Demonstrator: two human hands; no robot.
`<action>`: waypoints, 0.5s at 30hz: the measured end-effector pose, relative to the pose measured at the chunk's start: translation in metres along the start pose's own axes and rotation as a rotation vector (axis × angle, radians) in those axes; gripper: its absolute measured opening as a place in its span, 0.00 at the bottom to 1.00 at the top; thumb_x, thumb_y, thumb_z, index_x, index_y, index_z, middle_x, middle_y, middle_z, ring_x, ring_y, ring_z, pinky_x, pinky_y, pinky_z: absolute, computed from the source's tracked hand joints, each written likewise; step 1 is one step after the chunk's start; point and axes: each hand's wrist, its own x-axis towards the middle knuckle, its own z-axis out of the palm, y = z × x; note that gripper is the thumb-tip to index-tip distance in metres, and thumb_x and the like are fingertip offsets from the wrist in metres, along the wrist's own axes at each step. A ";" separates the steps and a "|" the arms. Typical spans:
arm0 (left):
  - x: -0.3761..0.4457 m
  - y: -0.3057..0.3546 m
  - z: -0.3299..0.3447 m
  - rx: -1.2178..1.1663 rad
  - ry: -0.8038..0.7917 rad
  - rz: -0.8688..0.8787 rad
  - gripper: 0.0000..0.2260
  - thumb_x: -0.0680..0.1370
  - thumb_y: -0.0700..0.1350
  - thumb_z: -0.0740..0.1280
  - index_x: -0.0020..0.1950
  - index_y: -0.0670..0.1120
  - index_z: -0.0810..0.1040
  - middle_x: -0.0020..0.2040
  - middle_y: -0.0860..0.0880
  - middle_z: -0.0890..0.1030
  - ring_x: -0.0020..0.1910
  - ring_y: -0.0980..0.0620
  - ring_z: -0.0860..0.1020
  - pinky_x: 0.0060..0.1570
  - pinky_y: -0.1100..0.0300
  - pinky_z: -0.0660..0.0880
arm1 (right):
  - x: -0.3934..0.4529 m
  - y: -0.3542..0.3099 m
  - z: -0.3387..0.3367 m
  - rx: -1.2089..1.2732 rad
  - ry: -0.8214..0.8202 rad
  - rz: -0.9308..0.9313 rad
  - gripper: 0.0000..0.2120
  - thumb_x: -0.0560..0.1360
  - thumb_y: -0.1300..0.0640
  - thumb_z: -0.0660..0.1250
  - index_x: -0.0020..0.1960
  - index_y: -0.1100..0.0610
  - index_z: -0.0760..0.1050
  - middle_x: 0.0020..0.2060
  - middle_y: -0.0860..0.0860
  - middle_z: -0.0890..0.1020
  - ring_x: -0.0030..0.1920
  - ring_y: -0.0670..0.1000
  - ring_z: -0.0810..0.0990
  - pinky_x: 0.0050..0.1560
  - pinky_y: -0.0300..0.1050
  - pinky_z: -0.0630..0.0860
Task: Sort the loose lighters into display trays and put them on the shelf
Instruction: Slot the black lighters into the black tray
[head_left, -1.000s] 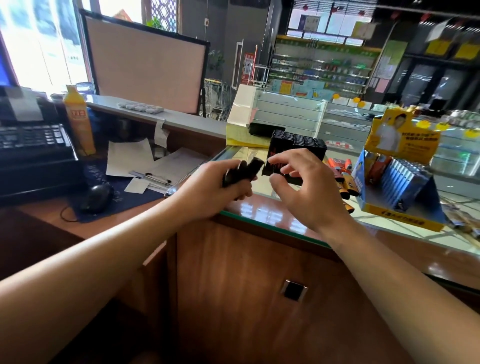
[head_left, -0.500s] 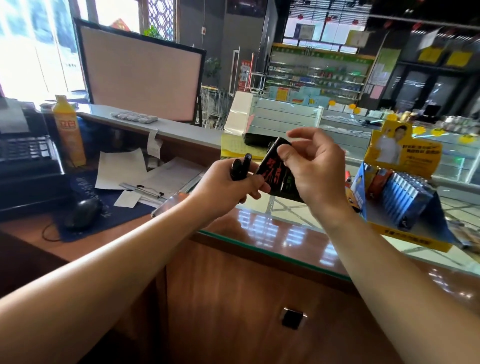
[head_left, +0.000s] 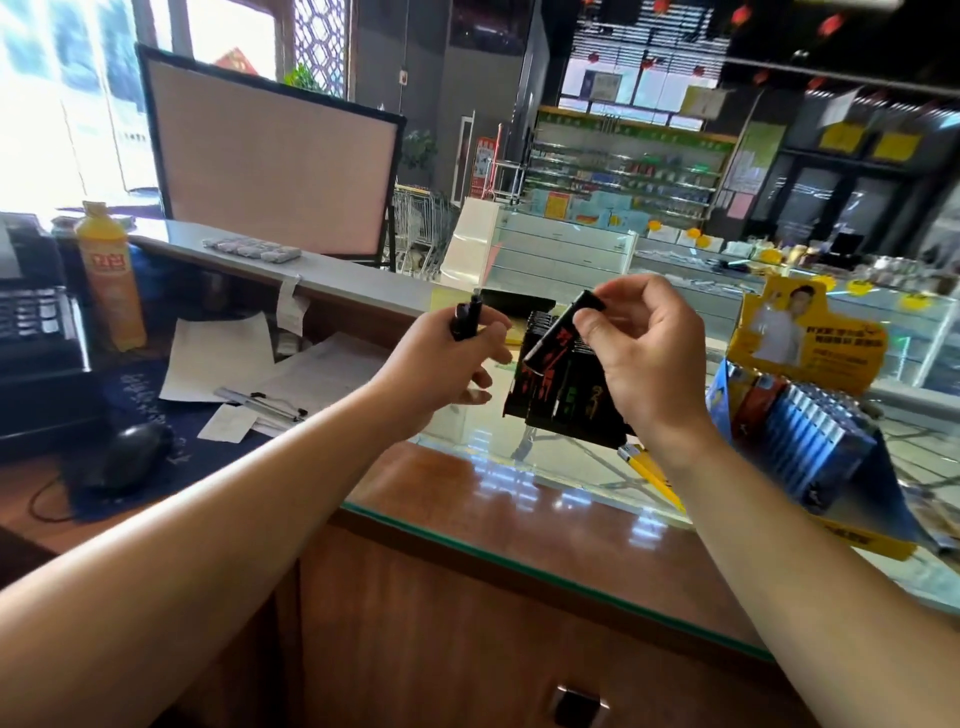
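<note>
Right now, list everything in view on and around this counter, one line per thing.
black lighter tray: one, black, on the glass counter, behind the hands
single lighter: one, black with red print, in the right grip
dark lighters: count unclear, black, in the left grip
blue lighter display: one, blue and yellow, counter right
bottle: one, yellow, desk left
mouse: one, black, desk
papers: several, white, desk
left hand: holds dark lighters
right hand: pinches single lighter

This is a shop. A glass counter (head_left: 519, 499) sits at 6 o'clock. Shelves of goods (head_left: 623, 171) stand at 12 o'clock. A cash register (head_left: 31, 332) waits at 9 o'clock.
</note>
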 end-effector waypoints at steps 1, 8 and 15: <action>0.004 0.000 0.000 0.021 -0.010 -0.023 0.05 0.82 0.43 0.65 0.55 0.46 0.78 0.41 0.48 0.79 0.33 0.53 0.74 0.37 0.56 0.80 | 0.003 0.003 -0.001 -0.037 -0.016 -0.004 0.09 0.73 0.61 0.74 0.48 0.52 0.76 0.42 0.44 0.82 0.41 0.39 0.81 0.44 0.33 0.77; 0.027 -0.001 -0.002 0.045 -0.078 -0.194 0.13 0.76 0.35 0.68 0.58 0.44 0.70 0.42 0.46 0.73 0.35 0.51 0.74 0.34 0.58 0.74 | 0.011 0.017 0.007 -0.323 -0.190 -0.119 0.09 0.73 0.59 0.74 0.49 0.50 0.77 0.39 0.42 0.81 0.39 0.36 0.80 0.41 0.27 0.73; 0.035 -0.021 -0.007 -0.076 -0.037 -0.185 0.09 0.77 0.33 0.68 0.51 0.44 0.72 0.46 0.43 0.77 0.37 0.49 0.80 0.36 0.58 0.78 | 0.004 0.036 0.016 -0.600 -0.207 -0.328 0.10 0.72 0.53 0.74 0.51 0.52 0.79 0.42 0.50 0.80 0.48 0.54 0.75 0.52 0.43 0.60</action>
